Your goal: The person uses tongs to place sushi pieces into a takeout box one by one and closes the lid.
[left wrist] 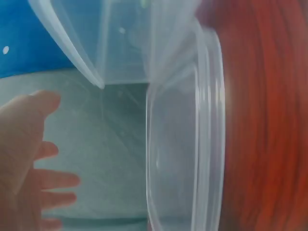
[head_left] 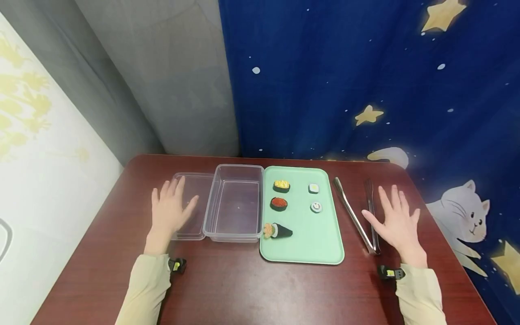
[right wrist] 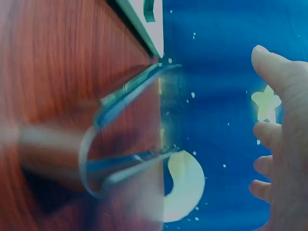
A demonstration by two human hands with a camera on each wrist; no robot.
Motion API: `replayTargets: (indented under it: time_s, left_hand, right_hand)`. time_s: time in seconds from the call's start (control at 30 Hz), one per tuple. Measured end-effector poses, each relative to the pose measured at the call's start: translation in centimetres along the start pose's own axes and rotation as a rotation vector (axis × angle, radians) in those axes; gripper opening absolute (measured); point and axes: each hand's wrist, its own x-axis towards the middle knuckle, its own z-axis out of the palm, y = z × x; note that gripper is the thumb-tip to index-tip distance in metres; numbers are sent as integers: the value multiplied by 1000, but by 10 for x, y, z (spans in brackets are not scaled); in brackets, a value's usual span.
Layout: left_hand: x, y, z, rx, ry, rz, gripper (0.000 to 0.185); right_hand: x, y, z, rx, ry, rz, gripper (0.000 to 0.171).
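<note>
Grips wide, empty: left hand (head_left: 168, 214) over lid (head_left: 196, 223), right hand (head_left: 399, 225) by tongs (head_left: 353, 215), probably parked right for easy reach.

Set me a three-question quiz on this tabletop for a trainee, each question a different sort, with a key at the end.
1. Multiple choice: How many sushi pieces are on the green tray?
a) three
b) five
c) eight

2. True or false: Neither the left hand nor the right hand holds the metal tongs.

3. Fill in the blank: In the head view, the clear container stands between the green tray and the clear, flat ____.

Key:
1. b, five
2. True
3. lid
</note>
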Motion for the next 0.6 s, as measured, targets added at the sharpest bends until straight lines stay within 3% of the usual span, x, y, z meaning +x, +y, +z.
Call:
replayTargets:
  time_s: [0.07, 0.13, 0.27, 0.37, 0.5, 0.6]
  left_hand:
    - [-3, 5, 2, -89, 58, 36, 61]
    - [-6, 12, 5, -185, 75, 49, 55]
    - [-10, 23, 12, -382, 38, 28, 47]
    - [-11, 28, 20, -495, 37, 49, 41]
    - [-14, 33, 28, -603, 35, 76, 37]
    - [-15, 35, 31, -657, 18, 59, 36]
  right_hand:
    - [-2, -2, 5, 30, 24, -13, 83]
    - [-5, -4, 12, 60, 31, -22, 80]
    - [-12, -8, 27, 107, 19, -25, 74]
    - [-17, -11, 36, 140, -5, 6, 75]
    - [-19, -15, 45, 160, 6, 44, 81]
    - [-19, -17, 48, 159, 29, 68, 85]
